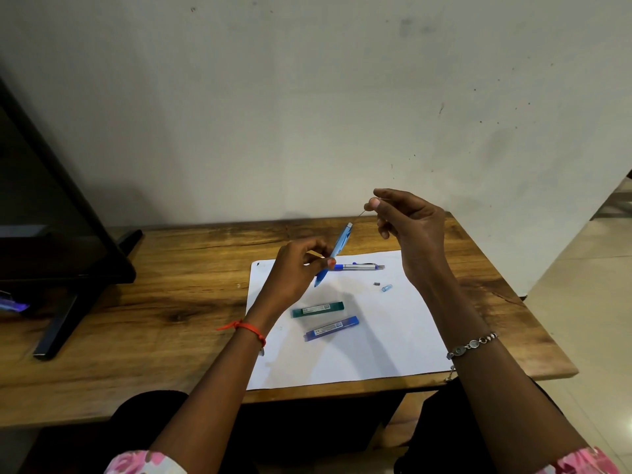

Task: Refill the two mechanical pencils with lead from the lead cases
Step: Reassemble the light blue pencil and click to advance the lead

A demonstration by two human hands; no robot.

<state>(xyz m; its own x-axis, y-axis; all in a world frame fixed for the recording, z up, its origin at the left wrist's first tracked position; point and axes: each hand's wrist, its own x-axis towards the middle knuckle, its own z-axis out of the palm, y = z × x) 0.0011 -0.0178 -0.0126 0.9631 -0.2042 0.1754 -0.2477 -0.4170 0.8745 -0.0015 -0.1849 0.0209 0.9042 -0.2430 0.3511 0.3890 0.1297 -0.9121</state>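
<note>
Two mechanical pencils on record: light blue pencil [337, 252], clamped in left hand [299, 268], open rear end tilted up and far-right; silver-and-blue pencil [359, 267], lying on white paper [376, 340] just behind it. One lead [359, 214], pinched between thumb and fingertip of right hand [407, 227], its lower end near the barrel opening; entry cannot be confirmed. Green lead case [317, 309] and blue lead case [331, 328], near-centre on paper. Small cap [386, 288] and eraser piece [377, 284], loose at right. Risk: lead likely snaps if pushed off-axis against the barrel rim; loose cap may roll away.
</note>
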